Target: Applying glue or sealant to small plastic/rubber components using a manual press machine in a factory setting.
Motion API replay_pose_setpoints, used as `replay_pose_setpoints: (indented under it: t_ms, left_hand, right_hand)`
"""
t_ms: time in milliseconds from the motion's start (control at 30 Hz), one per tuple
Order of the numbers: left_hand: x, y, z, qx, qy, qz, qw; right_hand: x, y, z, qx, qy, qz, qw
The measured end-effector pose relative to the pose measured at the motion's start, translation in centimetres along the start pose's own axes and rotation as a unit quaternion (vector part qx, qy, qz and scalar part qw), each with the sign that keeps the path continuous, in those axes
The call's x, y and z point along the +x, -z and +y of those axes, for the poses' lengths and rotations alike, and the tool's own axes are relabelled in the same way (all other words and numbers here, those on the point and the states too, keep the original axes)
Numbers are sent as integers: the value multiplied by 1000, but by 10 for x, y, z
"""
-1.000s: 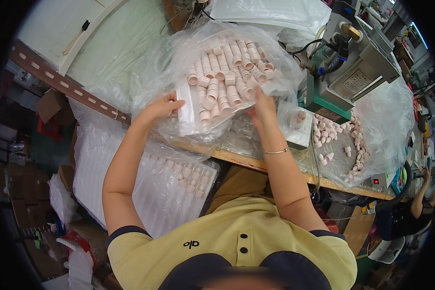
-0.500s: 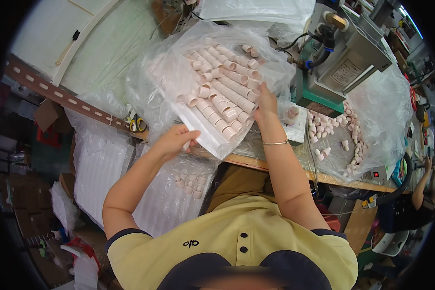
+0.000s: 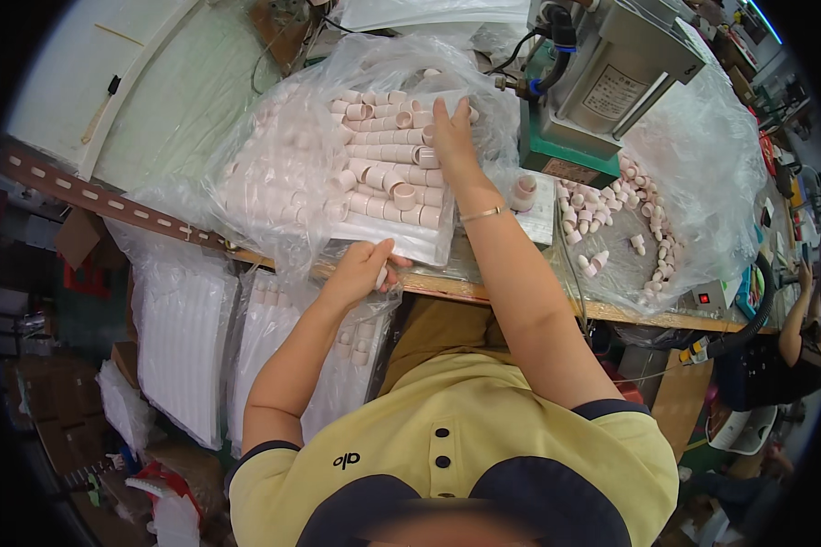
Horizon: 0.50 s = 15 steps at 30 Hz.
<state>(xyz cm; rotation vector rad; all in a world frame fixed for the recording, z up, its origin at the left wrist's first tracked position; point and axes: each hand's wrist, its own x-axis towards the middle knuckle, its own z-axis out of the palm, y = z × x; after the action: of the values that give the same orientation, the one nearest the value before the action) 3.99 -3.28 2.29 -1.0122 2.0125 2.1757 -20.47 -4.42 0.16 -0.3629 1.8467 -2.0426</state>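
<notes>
Rows of short pale pink tube-shaped caps (image 3: 388,153) lie in a white plastic tray (image 3: 401,233) on the bench, with several loose ones on top. A clear plastic bag (image 3: 283,173) covers the tray's left part. My right hand (image 3: 455,141) rests at the tray's right end, fingers stretched out and slightly apart against the row ends. By the tray's front edge is my left hand (image 3: 363,272), its fingers curled in. Something small and pale shows between its thumb and fingers, too little to name.
A metal press (image 3: 602,87) on a green base stands right of the tray, beside a block (image 3: 534,214) bearing one cap. Loose small pink pieces (image 3: 602,205) lie on plastic sheeting farther right. Below the wooden bench edge (image 3: 447,285) are bagged white trays (image 3: 187,342).
The tray has been turned and levelled, so its rows run nearly sideways. My right hand has moved up and left along its right end; my left hand has shifted slightly right.
</notes>
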Motion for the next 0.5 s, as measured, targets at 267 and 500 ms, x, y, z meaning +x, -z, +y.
replay_pose_setpoints:
  t_ms: [267,500]
  left_hand:
    - [-14,20,38,272,-68,-116,953]
    - [11,132,44,421,-200,246,850]
  right_hand:
    - [-155,89,-43,-504,311,-231,772]
    - [-185,117,-12,-539,356,-212,733]
